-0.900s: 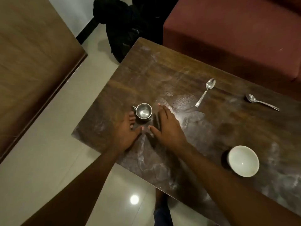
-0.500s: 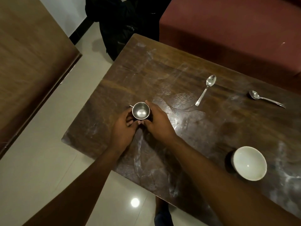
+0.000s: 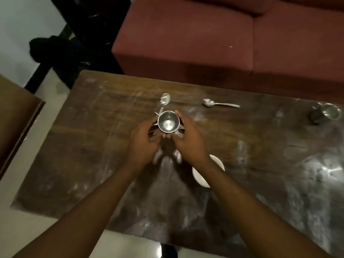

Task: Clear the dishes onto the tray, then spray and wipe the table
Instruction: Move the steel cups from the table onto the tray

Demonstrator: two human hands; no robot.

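A small steel cup (image 3: 168, 121) with a side handle is lifted above the dusty wooden table (image 3: 260, 149), held between both hands. My left hand (image 3: 143, 144) grips its left side and my right hand (image 3: 189, 140) cups its right side. Two steel spoons lie beyond: one (image 3: 164, 99) just behind the cup, another (image 3: 219, 103) to its right. A white bowl (image 3: 216, 164) sits partly hidden under my right wrist. A steel tumbler (image 3: 326, 113) stands at the far right. No tray is in view.
A dark red sofa (image 3: 223, 43) runs along the table's far edge. A wooden panel (image 3: 16, 118) stands at the left across a strip of pale floor (image 3: 26, 229). Something black (image 3: 61, 51) lies on the floor at the table's far left corner.
Both hands closed round the steel cup and raised it off the table. The view swung right, bringing the steel tumbler into sight and the bowl under my right wrist.
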